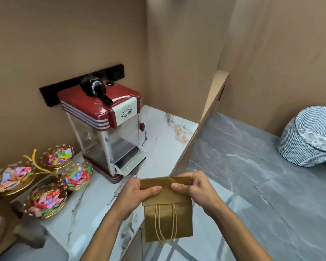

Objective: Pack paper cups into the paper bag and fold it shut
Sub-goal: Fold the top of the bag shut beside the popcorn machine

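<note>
A brown paper bag (167, 221) with twine handles hangs in front of me, held over the counter's right edge. Its top part is folded over toward me as a flap. My left hand (137, 193) pinches the flap's left side with thumb on top. My right hand (192, 187) pinches the flap's right side the same way. The bag's inside is hidden. No paper cups are in sight.
A red popcorn machine (105, 129) stands on the white marble counter (158, 132) beyond the bag. Gold-rimmed dishes of colourful pieces (45, 200) sit at the left. A patterned pouf (309, 136) rests on the grey floor at right.
</note>
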Tool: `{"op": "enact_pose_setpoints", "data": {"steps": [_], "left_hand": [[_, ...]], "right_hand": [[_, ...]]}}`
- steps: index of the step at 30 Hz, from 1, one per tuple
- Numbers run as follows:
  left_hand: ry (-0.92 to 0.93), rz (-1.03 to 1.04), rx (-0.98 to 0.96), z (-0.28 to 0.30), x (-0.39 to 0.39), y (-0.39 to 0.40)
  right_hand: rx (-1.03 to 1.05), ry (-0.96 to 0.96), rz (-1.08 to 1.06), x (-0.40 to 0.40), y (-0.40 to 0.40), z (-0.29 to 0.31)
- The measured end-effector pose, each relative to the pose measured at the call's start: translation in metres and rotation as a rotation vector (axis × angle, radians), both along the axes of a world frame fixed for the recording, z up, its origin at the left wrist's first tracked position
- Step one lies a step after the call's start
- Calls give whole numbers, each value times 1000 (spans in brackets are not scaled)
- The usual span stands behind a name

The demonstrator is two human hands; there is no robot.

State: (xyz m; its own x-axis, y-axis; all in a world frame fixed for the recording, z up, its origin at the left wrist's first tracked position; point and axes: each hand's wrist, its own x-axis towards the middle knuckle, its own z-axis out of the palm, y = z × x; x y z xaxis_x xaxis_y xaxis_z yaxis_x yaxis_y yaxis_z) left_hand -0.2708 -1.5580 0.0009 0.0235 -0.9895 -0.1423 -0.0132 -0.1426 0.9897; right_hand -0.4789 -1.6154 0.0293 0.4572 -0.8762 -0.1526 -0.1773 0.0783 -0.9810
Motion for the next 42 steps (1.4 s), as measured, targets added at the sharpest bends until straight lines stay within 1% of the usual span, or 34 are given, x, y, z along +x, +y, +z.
{"op": "enact_pose_setpoints", "data": {"steps": [5, 11, 18, 22, 25, 29, 34, 38, 42], "left_hand": [[0, -20, 11, 1, -10, -85], [-3, 29, 40, -5, -26, -178], [24, 201, 24, -12, -73, -304], [12, 259, 26, -12, -105, -375], [-38, 323, 45, -11, -119, -416], [-72, 418, 92, -15, -118, -450], [-71, 500, 131, -26, -92, -485], [-78, 475, 162, -41, -56, -510], [-113, 409, 200, -64, -22, -535]], "right_hand": [[25, -21, 0, -10, -87, -4], [55, -11, 157, -33, -194, -10], [128, -77, 241, -71, -337, -24], [121, -61, 264, -96, -423, -25], [119, -40, 311, -103, -480, -24], [114, 18, 419, -88, -535, -28], [79, 110, 551, -43, -593, -35], [43, 216, 640, -2, -628, -43], [-69, 396, 739, 36, -664, -55]]}}
